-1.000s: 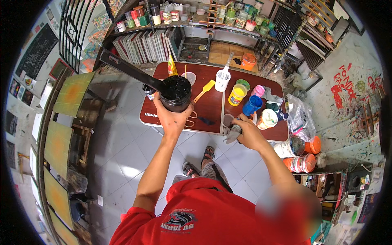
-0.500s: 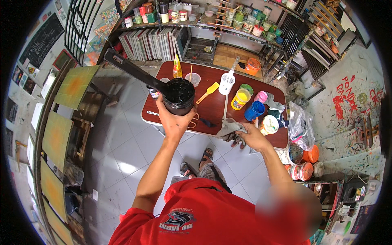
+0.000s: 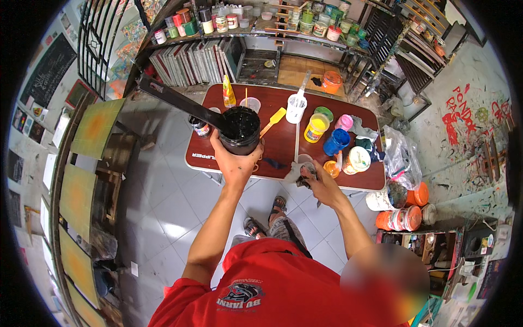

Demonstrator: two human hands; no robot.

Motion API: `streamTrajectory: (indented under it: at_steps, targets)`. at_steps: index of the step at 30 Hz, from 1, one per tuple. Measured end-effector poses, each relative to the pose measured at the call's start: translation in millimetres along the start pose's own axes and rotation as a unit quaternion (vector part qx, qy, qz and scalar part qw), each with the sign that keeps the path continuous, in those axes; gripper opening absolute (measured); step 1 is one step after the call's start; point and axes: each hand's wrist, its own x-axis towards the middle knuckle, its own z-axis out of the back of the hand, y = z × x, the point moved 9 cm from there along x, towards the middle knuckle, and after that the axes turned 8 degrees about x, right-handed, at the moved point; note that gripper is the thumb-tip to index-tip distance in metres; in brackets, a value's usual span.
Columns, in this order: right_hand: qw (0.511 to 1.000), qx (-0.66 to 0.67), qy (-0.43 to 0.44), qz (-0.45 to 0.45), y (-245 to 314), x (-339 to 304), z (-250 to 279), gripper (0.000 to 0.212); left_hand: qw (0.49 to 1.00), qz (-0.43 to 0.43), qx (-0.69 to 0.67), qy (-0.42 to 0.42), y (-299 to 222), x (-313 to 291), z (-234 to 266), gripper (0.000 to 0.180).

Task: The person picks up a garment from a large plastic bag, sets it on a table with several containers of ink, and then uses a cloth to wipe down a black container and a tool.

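My left hand (image 3: 235, 163) is wrapped round a black tub (image 3: 241, 136) of glossy black paint, held over the near left part of the brown table (image 3: 218, 159). A long black spatula-like tool (image 3: 180, 101) leans out of the tub toward the far left. My right hand (image 3: 321, 185) grips a crumpled, stained grey rag (image 3: 299, 173) at the table's near edge. Close to that hand stand an orange paint pot (image 3: 331, 168), a blue paint jar (image 3: 336, 141) and a white tub (image 3: 358, 159). A yellow spatula (image 3: 273, 121) lies beyond the black tub.
Farther back on the table are a white container (image 3: 296, 109) with a handle sticking out, a yellow paint jar (image 3: 316, 128) and a yellow bottle (image 3: 228, 94). Paint-filled shelves (image 3: 256, 31) line the far wall. Printing boards (image 3: 81, 204) run along the left; orange buckets (image 3: 399, 218) stand at right.
My right hand has shifted slightly left with the rag, uncovering the orange pot. The black tub stays in my left hand, and the view has moved slightly.
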Motion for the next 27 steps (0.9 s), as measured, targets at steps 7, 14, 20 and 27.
streamTrajectory:
  at_steps: [7, 14, 20, 27]
  targets:
    - [0.982, -0.116, -0.115, 0.1, -25, 15, -5, 0.046, 1.0, 0.011, -0.008, 0.006, -1, -3, 1, 0.096]
    - [0.986, 0.016, -0.142, 0.081, -37, 16, -14, 0.043, 0.999, -0.038, 0.003, -0.03, 3, -9, 17, 0.093]
    - [0.975, 0.113, -0.135, 0.133, -41, 17, -2, 0.029, 0.951, 0.044, -0.259, 0.16, -2, -6, 23, 0.079]
    - [0.944, 0.314, -0.098, -0.021, -74, 19, -21, 0.048, 0.881, 0.116, -0.401, 0.221, 18, 7, 77, 0.105]
